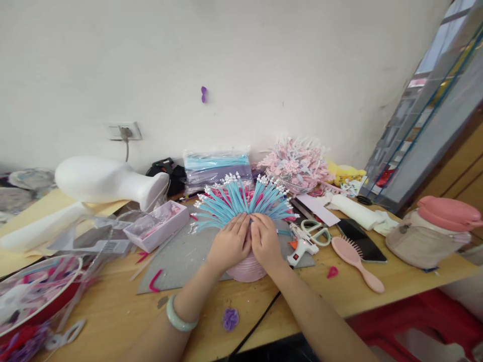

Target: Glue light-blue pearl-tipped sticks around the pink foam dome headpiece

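Note:
A fan of light blue pipe cleaners (234,200) tipped with white beads spreads out at the middle of the table. My left hand (230,242) and my right hand (265,240) meet at its near edge, fingers bent and pressed together around the blue stems. What lies under the fingertips is hidden. Below my hands shows a pink ribbed round base (247,271), resting on a grey mat (177,264). Just right of my right hand lie a white glue gun (303,246) and white-handled scissors (321,236).
A pink hairbrush (349,254), a black phone (366,244) and a pink-lidded jar (426,236) occupy the right. Left are a lilac box (153,232), a white foam head (98,178) and a red-sided basin (56,304). A purple flower (230,320) lies in front; a black cable (260,322) runs nearby.

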Demonstrator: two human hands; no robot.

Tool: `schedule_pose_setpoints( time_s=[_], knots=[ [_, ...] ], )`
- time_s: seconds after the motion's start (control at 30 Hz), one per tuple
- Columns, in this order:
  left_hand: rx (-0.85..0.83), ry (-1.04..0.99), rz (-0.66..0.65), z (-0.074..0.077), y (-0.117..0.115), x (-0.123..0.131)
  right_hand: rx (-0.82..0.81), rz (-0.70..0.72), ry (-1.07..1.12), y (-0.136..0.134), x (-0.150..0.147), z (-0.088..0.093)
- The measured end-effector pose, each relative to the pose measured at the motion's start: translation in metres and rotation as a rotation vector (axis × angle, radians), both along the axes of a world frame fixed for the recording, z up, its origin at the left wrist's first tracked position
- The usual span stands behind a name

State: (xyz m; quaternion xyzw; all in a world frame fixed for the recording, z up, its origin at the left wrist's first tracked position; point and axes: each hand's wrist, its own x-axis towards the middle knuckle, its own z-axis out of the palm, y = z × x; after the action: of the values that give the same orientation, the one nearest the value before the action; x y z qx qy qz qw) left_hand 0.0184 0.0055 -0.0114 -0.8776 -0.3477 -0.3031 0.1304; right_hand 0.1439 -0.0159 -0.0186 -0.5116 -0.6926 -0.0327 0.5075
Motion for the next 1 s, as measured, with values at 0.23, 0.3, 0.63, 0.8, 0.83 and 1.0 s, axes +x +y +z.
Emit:
schedule_pose_setpoints(
  time_s=[0.23, 0.3, 0.63, 0.8, 0.83, 1.0],
  knots=[
    [0.038, -0.032, 0.042, 0.0022, -0.0029, 0.0001, -0.014, 0.010, 0.144, 0.0016, 0.0010, -0.0004],
    [0.008, -0.046, 0.041, 0.0032, -0.0034, 0.0004, -0.026, -0.015, 0.233, 0.0032, 0.0008, -0.0014],
    [-0.139, -0.017, -0.051, 0.0047, 0.0014, -0.0019, -0.074, 0.009, 0.199, 0.0060, 0.0017, -0.0039],
    [-0.163, -0.008, -0.083, 0.0068, 0.0040, -0.0050, -0.085, -0.001, 0.203, 0.0067, 0.0017, -0.0041],
    [-0.167, -0.009, -0.085, 0.0073, 0.0042, -0.0052, -0.083, -0.002, 0.206, 0.0067, 0.0015, -0.0040],
    [-0.161, -0.026, -0.069, 0.0074, 0.0027, -0.0042, -0.040, -0.015, 0.212, 0.0056, 0.0007, -0.0024]
  ],
)
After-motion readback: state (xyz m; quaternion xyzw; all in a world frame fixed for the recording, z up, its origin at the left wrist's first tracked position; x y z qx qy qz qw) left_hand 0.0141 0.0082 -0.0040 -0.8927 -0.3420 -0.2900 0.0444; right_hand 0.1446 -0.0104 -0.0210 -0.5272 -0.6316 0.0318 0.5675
